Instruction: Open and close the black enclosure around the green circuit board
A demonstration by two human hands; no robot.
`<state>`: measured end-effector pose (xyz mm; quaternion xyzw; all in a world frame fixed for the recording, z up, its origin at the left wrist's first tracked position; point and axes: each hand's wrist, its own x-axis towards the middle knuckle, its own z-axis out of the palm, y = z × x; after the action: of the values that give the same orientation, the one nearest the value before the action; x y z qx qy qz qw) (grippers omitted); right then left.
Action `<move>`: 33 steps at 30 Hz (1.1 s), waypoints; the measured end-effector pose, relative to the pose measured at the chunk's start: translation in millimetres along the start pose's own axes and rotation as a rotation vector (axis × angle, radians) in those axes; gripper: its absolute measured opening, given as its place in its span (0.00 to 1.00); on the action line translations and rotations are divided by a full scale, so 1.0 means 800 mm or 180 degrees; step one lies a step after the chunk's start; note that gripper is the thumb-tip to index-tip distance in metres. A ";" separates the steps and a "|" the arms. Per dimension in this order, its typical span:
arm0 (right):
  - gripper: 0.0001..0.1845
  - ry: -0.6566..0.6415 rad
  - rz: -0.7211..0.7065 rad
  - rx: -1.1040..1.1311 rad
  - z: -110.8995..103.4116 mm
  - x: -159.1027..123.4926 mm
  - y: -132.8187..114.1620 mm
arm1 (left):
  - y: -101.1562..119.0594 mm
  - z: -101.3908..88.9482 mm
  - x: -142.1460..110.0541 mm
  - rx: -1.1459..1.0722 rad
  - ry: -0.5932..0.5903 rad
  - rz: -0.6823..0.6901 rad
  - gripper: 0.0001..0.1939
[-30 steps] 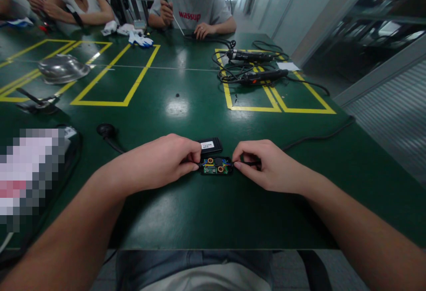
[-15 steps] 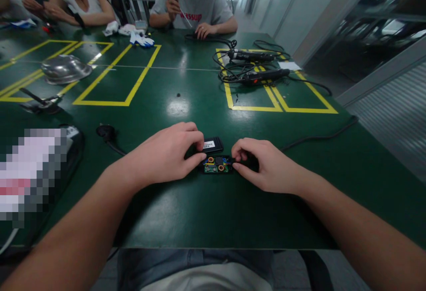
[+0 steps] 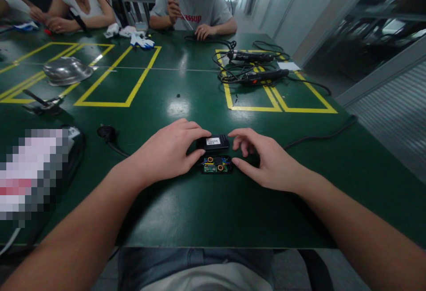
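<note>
A small black case half (image 3: 216,165) lies open on the green table, showing a circuit board with copper coils and coloured wires. Just behind it is the black plastic cover (image 3: 218,142), with a white label on top. My left hand (image 3: 176,151) has the cover's left end between thumb and index finger, the thumb also close to the case half. On the other side, my right hand (image 3: 262,160) is open, fingers apart and curved. Its index fingertip is near the cover's right corner, its thumb tip beside the case half's right end.
A plug with a cable (image 3: 107,133) lies to the left, near a pixelated device (image 3: 33,175). Farther off are a metal bowl (image 3: 68,69), black corded electric screwdrivers (image 3: 262,76) and gloves (image 3: 142,41). Across the table a person (image 3: 196,7) holds a soldering-iron-like tool.
My left index finger has moved from the case area up onto the cover, which has shifted slightly right. My right hand's pinch at the case half's end has opened, its index finger lifting away.
</note>
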<state>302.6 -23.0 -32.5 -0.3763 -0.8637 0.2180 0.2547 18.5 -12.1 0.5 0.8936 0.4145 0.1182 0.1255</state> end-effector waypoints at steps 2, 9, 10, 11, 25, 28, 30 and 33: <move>0.25 0.0059 -0.0062 -0.0033 -0.001 0.000 0.001 | 0.004 -0.004 -0.002 -0.0218 0.0009 0.0129 0.20; 0.14 -0.0253 -0.0199 -0.0034 -0.006 0.001 0.000 | 0.011 -0.006 -0.003 -0.0376 -0.0510 0.0190 0.21; 0.14 -0.0270 -0.0194 -0.0020 -0.006 0.002 -0.001 | 0.012 -0.006 -0.003 -0.0366 -0.0516 0.0184 0.21; 0.14 -0.0278 -0.0189 -0.0011 -0.007 0.002 -0.001 | 0.012 -0.005 -0.004 -0.0364 -0.0518 0.0184 0.21; 0.13 -0.0493 0.0135 0.0167 -0.007 0.002 -0.005 | 0.014 -0.004 -0.006 -0.0493 -0.0640 0.0096 0.22; 0.13 -0.0496 0.0180 0.0184 -0.007 0.003 -0.006 | 0.015 -0.004 -0.005 -0.0484 -0.0643 0.0075 0.22; 0.14 -0.0498 0.0201 0.0170 -0.007 0.004 -0.007 | 0.017 -0.004 -0.005 -0.0470 -0.0650 0.0067 0.22; 0.15 -0.0524 0.0199 0.0145 -0.005 0.003 -0.006 | 0.019 -0.004 -0.004 -0.0485 -0.0594 0.0076 0.21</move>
<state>301.0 -23.6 -25.5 -0.3781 -0.8644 0.2756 0.1843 26.3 -23.3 8.4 0.8934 0.3802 0.0671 0.2296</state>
